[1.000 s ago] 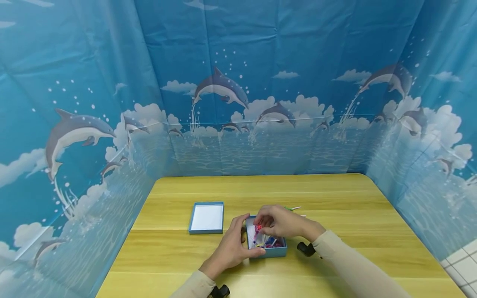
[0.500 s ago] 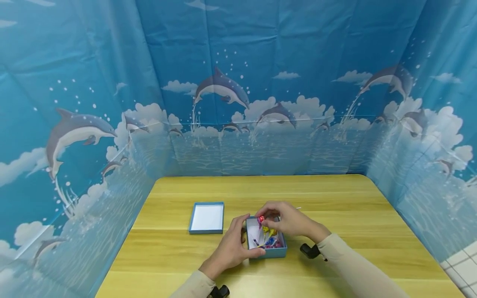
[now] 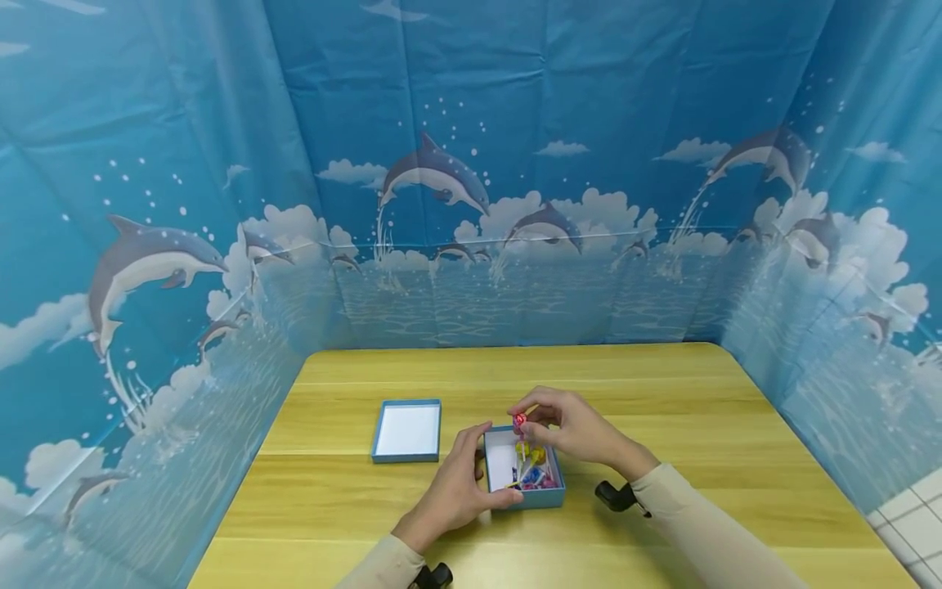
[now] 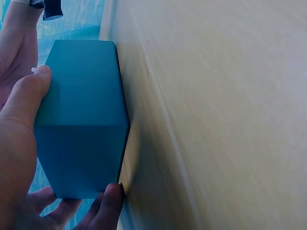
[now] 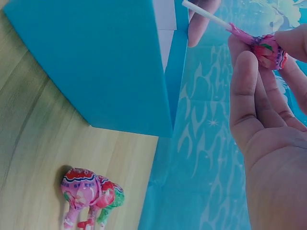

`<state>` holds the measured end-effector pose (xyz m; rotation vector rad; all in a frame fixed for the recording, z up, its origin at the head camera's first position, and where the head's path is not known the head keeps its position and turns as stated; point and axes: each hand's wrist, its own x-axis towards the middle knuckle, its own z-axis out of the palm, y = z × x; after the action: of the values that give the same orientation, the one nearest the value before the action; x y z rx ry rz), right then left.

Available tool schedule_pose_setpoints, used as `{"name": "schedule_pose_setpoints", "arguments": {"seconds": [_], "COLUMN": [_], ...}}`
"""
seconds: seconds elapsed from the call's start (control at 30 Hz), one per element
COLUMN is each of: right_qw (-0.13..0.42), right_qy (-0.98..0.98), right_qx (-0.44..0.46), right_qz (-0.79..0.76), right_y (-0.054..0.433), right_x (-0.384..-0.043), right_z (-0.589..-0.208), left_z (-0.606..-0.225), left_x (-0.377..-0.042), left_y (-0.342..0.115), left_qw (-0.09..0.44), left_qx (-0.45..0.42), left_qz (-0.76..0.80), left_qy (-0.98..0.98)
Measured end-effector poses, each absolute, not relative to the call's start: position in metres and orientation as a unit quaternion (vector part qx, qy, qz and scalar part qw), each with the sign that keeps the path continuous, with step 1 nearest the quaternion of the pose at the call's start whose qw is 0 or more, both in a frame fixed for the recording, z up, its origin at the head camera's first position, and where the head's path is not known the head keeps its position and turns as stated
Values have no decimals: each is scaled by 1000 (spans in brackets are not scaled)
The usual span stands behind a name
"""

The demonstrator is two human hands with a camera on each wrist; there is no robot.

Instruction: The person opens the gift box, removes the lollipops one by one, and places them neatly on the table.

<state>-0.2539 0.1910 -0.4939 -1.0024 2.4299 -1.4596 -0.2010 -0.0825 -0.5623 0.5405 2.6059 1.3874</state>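
A small blue box (image 3: 543,498) with a white inside stands uncovered on the table. My left hand (image 3: 455,489) grips it at its near left corner, thumb along the near wall and fingers against the left wall. Over the box's far edge, my right hand (image 3: 581,429) pinches a pink-wrapped lollipop (image 5: 269,51) by its head between thumb and fingers. Its white stick points away from the hand in the right wrist view. Yellow lollipops (image 3: 538,455) and a blue lollipop (image 3: 533,475) lie inside the box with other wrapped ones, partly overlapping.
A blue-rimmed lid (image 3: 407,430), white side up, lies left of the box. Pink and green lollipops (image 5: 86,187) rest on the table beside the box's right side. A dolphin-print curtain (image 3: 515,294) surrounds the wooden table (image 3: 353,523).
My right hand has lifted the pink lollipop from within the box up and away toward the far edge, uncovering yellow lollipops. My left hand stays on the box.
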Motion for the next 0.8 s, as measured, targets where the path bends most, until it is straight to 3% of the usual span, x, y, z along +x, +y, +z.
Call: {"name": "schedule_pose_setpoints", "arguments": {"seconds": [0.33, 0.8], "right_qw": [34, 32], "right_qy": [814, 824], "right_qx": [-344, -335], "right_qz": [-468, -456], "right_y": [197, 218], "right_x": [-251, -251], "right_z": [-487, -494], "left_z": [-561, -561], "left_x": [-200, -201], "left_y": [-81, -82], "left_qw": [71, 68], "left_qx": [178, 181], "left_qz": [464, 453], "left_qy": [865, 871]}}
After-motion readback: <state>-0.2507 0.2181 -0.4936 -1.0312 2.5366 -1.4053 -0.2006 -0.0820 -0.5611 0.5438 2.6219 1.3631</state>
